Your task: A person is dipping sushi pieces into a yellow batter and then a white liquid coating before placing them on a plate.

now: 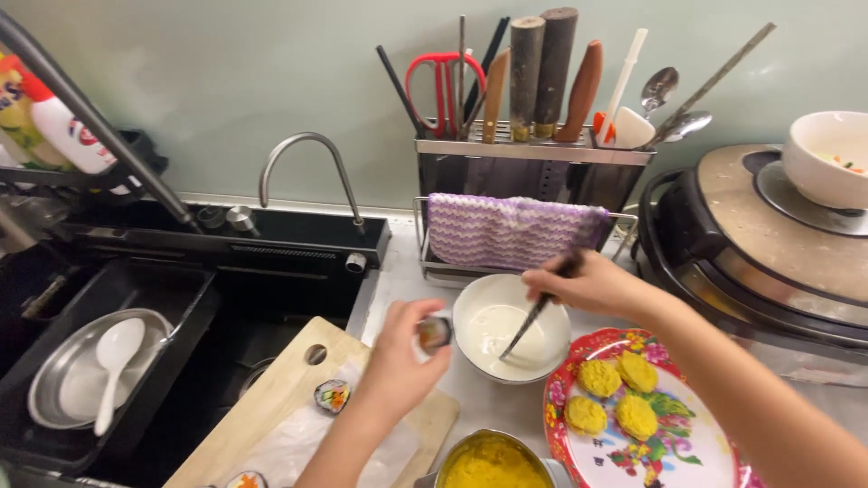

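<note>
My left hand (398,357) pinches a slice of seaweed rice roll (434,333) just left of a white bowl (472,312) of white batter. My right hand (592,285) grips a dark-handled utensil (533,318) whose tip dips into the batter. A flowered red-rimmed plate (696,456) at the front right carries several yellow-crumbed pieces (618,395). Another roll slice (332,396) lies on the wooden cutting board (271,398) below my left hand. A bowl of yellow crumbs (493,463) sits at the bottom edge.
A black sink (271,271) with a curved tap (312,172) is at the left, holding a metal dish and white spoon (113,361). A knife and utensil rack (533,154) with a purple cloth (511,230) stands behind. A cooker (723,262) with a white bowl (827,158) is at right.
</note>
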